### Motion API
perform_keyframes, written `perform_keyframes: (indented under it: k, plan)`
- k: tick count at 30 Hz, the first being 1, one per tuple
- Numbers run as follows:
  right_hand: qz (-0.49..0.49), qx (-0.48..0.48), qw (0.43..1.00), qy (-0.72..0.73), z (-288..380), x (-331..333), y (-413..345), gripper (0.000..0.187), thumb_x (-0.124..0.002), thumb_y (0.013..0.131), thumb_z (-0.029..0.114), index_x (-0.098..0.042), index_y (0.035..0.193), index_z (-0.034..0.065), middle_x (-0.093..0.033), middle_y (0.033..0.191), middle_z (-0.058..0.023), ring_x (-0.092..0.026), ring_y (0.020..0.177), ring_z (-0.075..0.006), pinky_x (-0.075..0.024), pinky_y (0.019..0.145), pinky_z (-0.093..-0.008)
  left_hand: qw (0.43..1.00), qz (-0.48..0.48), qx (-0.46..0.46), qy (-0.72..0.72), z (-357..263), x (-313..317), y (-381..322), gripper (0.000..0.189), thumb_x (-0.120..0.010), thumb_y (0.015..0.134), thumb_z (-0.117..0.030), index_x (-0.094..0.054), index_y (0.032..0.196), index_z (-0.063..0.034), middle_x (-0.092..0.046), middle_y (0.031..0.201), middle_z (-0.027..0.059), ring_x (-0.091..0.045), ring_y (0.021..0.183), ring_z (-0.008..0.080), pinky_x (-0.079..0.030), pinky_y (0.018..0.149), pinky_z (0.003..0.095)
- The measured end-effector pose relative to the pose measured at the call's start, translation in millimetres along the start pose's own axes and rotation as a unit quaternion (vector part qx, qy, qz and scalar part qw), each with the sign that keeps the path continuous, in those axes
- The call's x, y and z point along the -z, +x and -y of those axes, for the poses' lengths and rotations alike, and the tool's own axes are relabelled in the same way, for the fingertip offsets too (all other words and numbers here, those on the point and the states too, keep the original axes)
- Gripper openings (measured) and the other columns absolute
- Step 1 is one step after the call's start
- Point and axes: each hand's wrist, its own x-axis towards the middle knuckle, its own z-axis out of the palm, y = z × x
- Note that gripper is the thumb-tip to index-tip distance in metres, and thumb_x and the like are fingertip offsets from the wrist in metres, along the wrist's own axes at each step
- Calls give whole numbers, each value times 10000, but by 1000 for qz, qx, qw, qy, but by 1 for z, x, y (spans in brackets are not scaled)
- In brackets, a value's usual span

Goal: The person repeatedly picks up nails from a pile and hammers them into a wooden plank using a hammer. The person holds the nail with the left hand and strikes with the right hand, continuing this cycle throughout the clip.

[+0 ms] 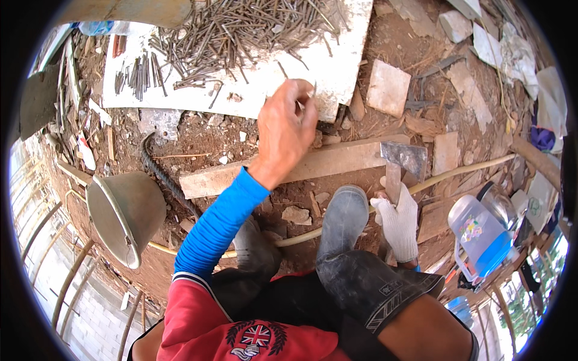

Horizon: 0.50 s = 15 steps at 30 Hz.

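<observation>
My bare left hand, in a blue sleeve, is over the near edge of a white board. Its thumb and fingers pinch a small thin grey piece, seemingly a nail, mostly hidden by the fingers. On the board lies a large heap of rusty nails. Several straight nails are laid side by side at its left. My right hand, in a white knitted glove, grips the wooden handle of a hatchet. The metal head is up, beside a wooden plank.
A bucket stands at the left near a ribbed steel bar. A pale hose crosses the dirt behind my rubber boots. A plastic jug lies at the right. Stone and wood scraps litter the ground.
</observation>
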Motion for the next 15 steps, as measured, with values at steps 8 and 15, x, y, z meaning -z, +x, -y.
perform_keyframes:
  k: [8,15]
  plan:
    - [17,-23,999,-15,28,1,14,360,-794,954,144,-655,1237,-29,-789,906,-102,-713,709,-121,-572,616,-298,982,-143,-103,68,63,33,86,213,-714,968,11,-713,1173,-48,-739,1090,121,-687,916,293,-565,836,419]
    - [15,-49,999,-16,38,4,19,367,-811,914,139,-663,1198,-40,-795,943,-129,-732,734,-140,-594,642,-306,940,-77,-220,250,100,58,122,443,-747,1006,-111,-703,1440,-191,-599,1391,131,-571,1130,350,-478,981,509]
